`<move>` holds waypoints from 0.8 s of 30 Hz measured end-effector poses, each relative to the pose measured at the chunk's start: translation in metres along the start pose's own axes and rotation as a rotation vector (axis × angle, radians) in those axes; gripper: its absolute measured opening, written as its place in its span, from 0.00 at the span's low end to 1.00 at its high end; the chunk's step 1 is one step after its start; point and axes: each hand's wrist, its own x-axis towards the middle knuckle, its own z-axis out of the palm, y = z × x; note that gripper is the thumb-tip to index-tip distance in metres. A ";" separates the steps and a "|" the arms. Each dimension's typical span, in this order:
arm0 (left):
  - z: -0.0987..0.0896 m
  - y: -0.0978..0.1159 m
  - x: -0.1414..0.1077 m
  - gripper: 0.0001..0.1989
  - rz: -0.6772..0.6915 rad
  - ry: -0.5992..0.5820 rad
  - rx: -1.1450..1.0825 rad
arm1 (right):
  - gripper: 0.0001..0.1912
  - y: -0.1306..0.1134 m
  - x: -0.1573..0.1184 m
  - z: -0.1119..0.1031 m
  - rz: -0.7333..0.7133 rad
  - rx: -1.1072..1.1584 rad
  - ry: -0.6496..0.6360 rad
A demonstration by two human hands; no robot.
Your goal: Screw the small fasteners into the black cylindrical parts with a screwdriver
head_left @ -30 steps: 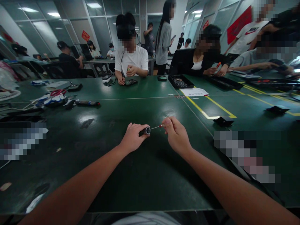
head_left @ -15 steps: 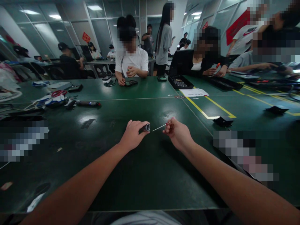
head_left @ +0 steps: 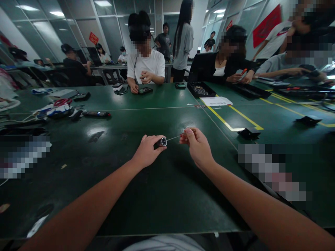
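My left hand (head_left: 147, 152) is wrapped round a dark cylinder (head_left: 163, 142) whose round, bright-rimmed end faces right and toward me. In my right hand (head_left: 198, 145) is a thin metal rod (head_left: 173, 138), pinched at its red end between thumb and fingers. The rod points left, its tip at the rim of the cylinder's end; whether it reaches inside I cannot tell. Both hands are just above the green table (head_left: 146, 209).
A dark pen-shaped tool (head_left: 96, 114) and a heap of gloves and cables (head_left: 59, 109) lie at the left. Black trays (head_left: 201, 91) and a white paper (head_left: 216, 101) are at the back right. A small black object (head_left: 249, 134) lies right. People sit across the table.
My right hand has moved slightly left and up, and the rod's tip has come from a gap away to the cylinder's end. My left hand still holds the cylinder.
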 end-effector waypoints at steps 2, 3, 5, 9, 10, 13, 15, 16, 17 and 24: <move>-0.001 0.000 0.000 0.17 -0.007 0.005 -0.011 | 0.14 -0.001 -0.001 -0.001 -0.052 -0.050 -0.019; -0.001 0.000 0.000 0.17 -0.008 0.008 -0.015 | 0.14 -0.002 -0.001 -0.001 -0.076 -0.074 -0.025; -0.002 0.000 0.000 0.17 -0.006 0.018 -0.020 | 0.13 -0.005 -0.003 -0.002 -0.113 -0.113 -0.040; -0.003 0.000 -0.001 0.16 -0.016 0.040 -0.023 | 0.11 -0.011 -0.007 -0.002 -0.155 -0.172 -0.067; -0.003 0.000 -0.001 0.16 -0.021 0.045 -0.022 | 0.11 -0.013 -0.007 -0.002 -0.163 -0.187 -0.067; -0.003 -0.001 -0.001 0.16 -0.024 0.056 -0.026 | 0.11 -0.015 -0.009 -0.001 -0.176 -0.216 -0.068; -0.004 -0.001 -0.002 0.17 -0.025 0.059 -0.042 | 0.11 -0.015 -0.009 -0.001 -0.181 -0.221 -0.083; -0.004 -0.001 -0.002 0.17 -0.027 0.060 -0.050 | 0.11 -0.015 -0.010 -0.001 -0.181 -0.226 -0.090; -0.005 -0.001 -0.002 0.17 -0.028 0.058 -0.058 | 0.11 -0.015 -0.010 -0.001 -0.180 -0.233 -0.095; -0.002 -0.005 -0.002 0.17 0.010 0.014 -0.026 | 0.18 -0.021 -0.014 -0.001 -0.180 -0.301 -0.067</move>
